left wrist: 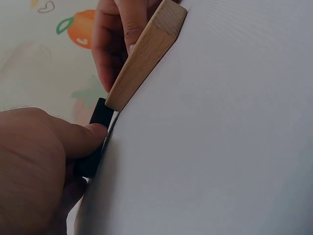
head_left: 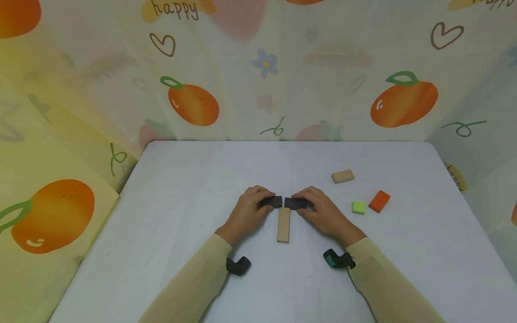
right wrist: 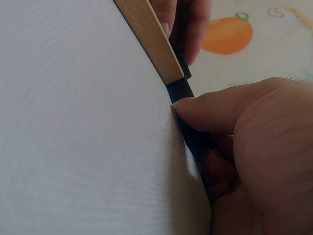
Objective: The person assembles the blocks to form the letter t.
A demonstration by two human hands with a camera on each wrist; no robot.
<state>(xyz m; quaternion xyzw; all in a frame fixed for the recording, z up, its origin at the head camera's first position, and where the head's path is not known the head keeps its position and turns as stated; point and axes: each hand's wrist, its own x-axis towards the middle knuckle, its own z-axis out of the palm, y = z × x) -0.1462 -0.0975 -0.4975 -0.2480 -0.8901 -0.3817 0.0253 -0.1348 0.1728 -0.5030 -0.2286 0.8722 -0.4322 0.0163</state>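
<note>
My left hand [head_left: 249, 208] pinches a black block [head_left: 274, 201], thumb on its near side. A second black block [head_left: 295, 203] is pinched in my right hand [head_left: 321, 211]. The two black blocks lie end to end in the head view, with a narrow gap between them. A natural wood block [head_left: 283, 225] lies lengthwise toward me, its far end close to that gap; whether it touches them I cannot tell. In the left wrist view my left thumb [left wrist: 93, 136] presses the dark block. In the right wrist view the wood block [right wrist: 151, 41] stands beside the right block.
To the right on the white table [head_left: 181, 179] lie a second wood block [head_left: 343, 176], a small lime-green block [head_left: 358, 207] and an orange block [head_left: 379, 201]. Printed cloth [head_left: 242, 89] hangs behind the table and along its sides.
</note>
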